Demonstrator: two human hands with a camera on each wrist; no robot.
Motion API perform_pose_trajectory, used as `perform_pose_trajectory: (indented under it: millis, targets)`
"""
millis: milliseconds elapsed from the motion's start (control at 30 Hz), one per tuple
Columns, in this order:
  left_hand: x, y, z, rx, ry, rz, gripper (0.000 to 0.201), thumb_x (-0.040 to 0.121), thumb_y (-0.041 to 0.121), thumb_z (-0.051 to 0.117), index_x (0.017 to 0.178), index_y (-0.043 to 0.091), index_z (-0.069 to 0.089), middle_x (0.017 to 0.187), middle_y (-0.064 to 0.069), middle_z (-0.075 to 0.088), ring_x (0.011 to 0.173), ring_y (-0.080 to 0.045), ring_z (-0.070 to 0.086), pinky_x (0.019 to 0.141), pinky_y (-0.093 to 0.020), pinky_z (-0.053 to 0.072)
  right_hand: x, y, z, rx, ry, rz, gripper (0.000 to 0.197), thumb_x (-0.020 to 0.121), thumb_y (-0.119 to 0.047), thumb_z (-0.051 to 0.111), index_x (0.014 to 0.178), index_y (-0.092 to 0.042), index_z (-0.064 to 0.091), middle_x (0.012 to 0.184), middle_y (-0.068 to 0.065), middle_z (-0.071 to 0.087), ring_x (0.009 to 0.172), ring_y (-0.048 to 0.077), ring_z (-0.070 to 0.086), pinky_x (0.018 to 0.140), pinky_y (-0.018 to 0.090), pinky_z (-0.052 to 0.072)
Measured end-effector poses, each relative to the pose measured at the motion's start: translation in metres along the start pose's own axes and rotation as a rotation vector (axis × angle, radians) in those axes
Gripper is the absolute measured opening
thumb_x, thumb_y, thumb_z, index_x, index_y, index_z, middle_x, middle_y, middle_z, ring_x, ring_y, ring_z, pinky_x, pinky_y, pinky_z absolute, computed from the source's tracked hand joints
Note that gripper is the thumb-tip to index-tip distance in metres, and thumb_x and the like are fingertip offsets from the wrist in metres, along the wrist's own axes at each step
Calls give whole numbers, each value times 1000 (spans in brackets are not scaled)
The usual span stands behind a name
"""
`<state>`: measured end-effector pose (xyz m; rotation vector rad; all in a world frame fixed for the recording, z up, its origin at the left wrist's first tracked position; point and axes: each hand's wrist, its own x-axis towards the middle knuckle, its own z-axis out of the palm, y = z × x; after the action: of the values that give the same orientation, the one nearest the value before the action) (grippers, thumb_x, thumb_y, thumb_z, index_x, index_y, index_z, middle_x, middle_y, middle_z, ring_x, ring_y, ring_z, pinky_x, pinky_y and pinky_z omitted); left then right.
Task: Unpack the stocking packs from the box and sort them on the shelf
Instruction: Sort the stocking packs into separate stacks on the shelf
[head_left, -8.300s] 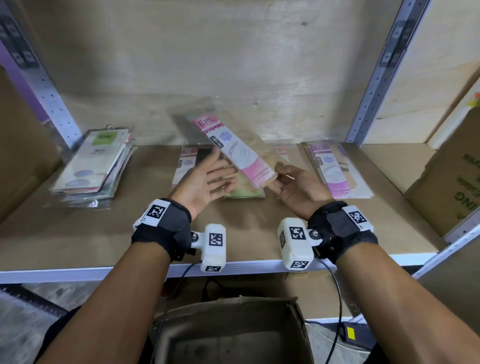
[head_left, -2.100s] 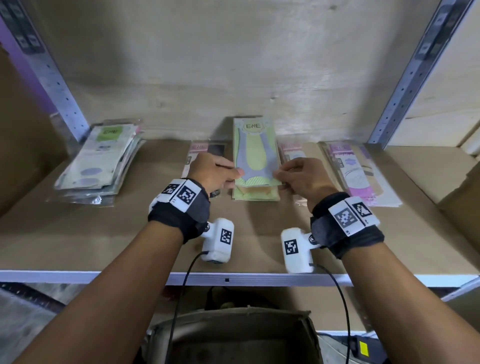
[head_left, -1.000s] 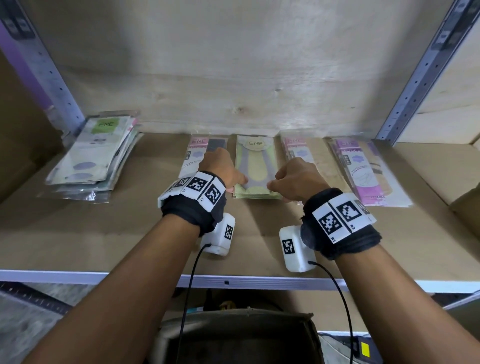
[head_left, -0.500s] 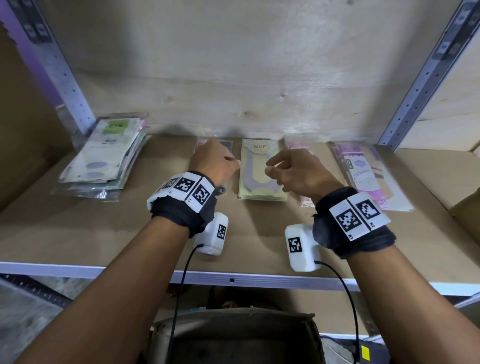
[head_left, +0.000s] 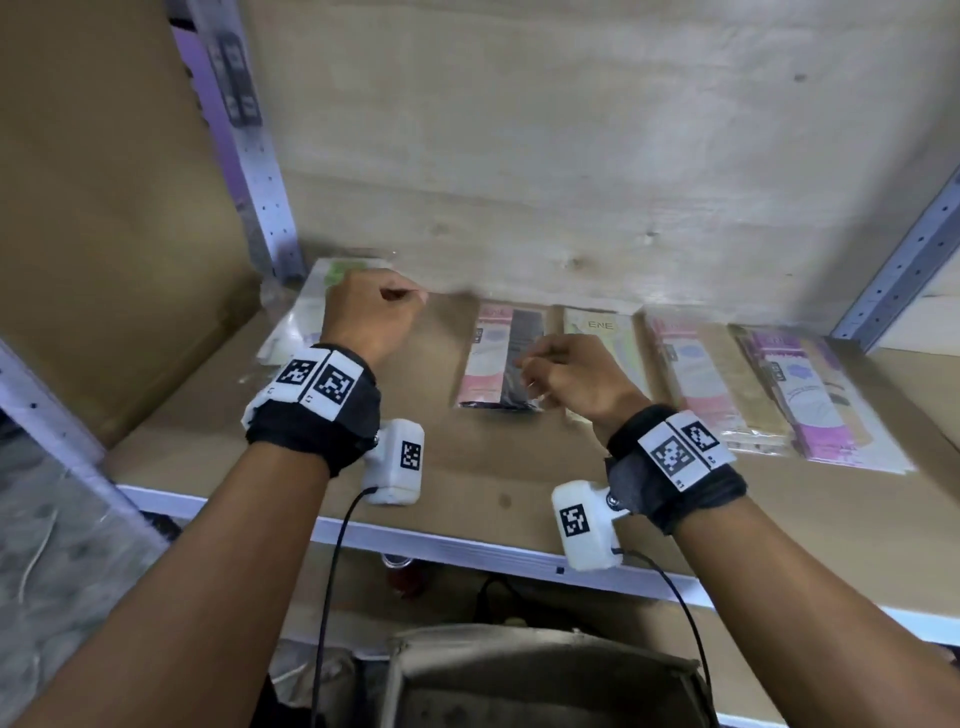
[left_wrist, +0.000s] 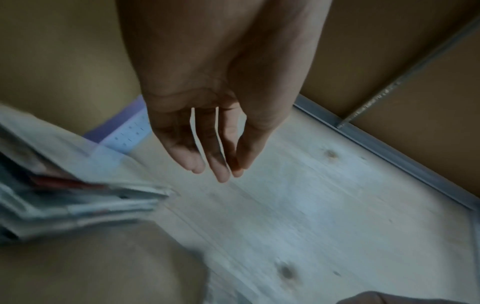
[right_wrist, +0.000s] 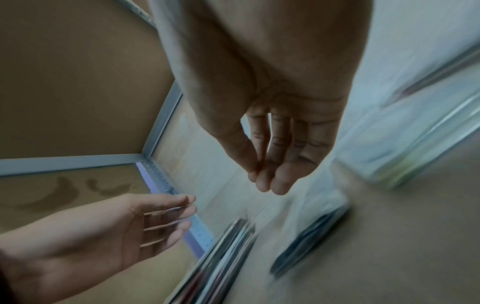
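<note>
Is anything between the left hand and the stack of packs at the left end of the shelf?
Nothing visible. The left hand hangs empty above the stack of packs, fingers loosely extended, with only open air and bare shelf board nearby.

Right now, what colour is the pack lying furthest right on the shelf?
Purple and white, the pack in a clear sleeve; the head view shows it best.
</note>
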<state>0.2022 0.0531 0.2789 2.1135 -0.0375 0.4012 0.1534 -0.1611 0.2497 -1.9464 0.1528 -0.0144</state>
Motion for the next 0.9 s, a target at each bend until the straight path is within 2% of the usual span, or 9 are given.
perform_pose_trajectory:
  millis: [167,233,333,400,467,533,600,733,900]
  targets:
    - [22,-40,-48,103,75,-205,26,89,26,65,109,15,77,116,-8,73,111,-29,66,98,-32,52,22,-34,73,56,-143,-8,12,91,4,56,93,-4,64,74,12,63,61,23,60,53,29,51]
    - [27,-51,-62,88,81,-274,27,91,22,60,109,6,73,117,-15,71,111,-34,65,100,-43,53,31,-46,98,71,-177,-15,10,93,5,54,99,0,60,76,15,61,61,25,61,56,32,55]
    - [25,-60,-74,162,20,-301,20,90,18,62,97,4,73,109,-14,71,108,-36,65,99,-42,52,40,-61,131,137,-210,-1,10,96,-1,55,87,-5,53,73,14,59,61,27,60,68,41,59]
    - [23,-66,-80,221,-34,-312,29,91,23,63,106,0,73,117,-17,70,109,-37,65,99,-43,51,45,-66,149,175,-206,12,18,97,-9,59,81,-8,52,73,13,59,60,26,61,74,47,59]
    - [22,-71,-84,219,-54,-325,32,90,24,65,110,-1,73,119,-18,69,106,-37,66,98,-44,53,47,-67,161,192,-198,31,14,95,-14,65,89,-7,54,78,14,61,61,26,61,78,50,60]
    - [21,-74,-87,196,-58,-337,29,89,22,66,106,0,74,115,-17,71,102,-36,68,95,-44,55,49,-64,168,212,-184,60,20,92,-12,68,100,-8,51,85,14,59,60,23,59,71,46,62]
    - [19,-75,-90,152,-69,-370,26,88,22,67,104,2,74,110,-18,72,100,-37,69,93,-45,57,49,-60,168,227,-171,66,23,90,-9,70,99,-10,49,88,12,59,58,20,59,58,35,60]
    - [13,-75,-91,45,-151,-448,20,91,20,66,104,7,70,101,-17,74,91,-33,74,87,-46,61,44,-51,157,214,-196,68,27,84,-7,75,89,-14,49,88,14,67,67,25,64,64,35,55]
    - [3,-67,-82,-17,-214,-496,19,93,21,67,103,5,67,95,-18,74,77,-29,73,77,-39,63,31,-39,137,264,-298,91,12,86,1,71,93,-6,66,71,6,63,58,14,58,59,24,54]
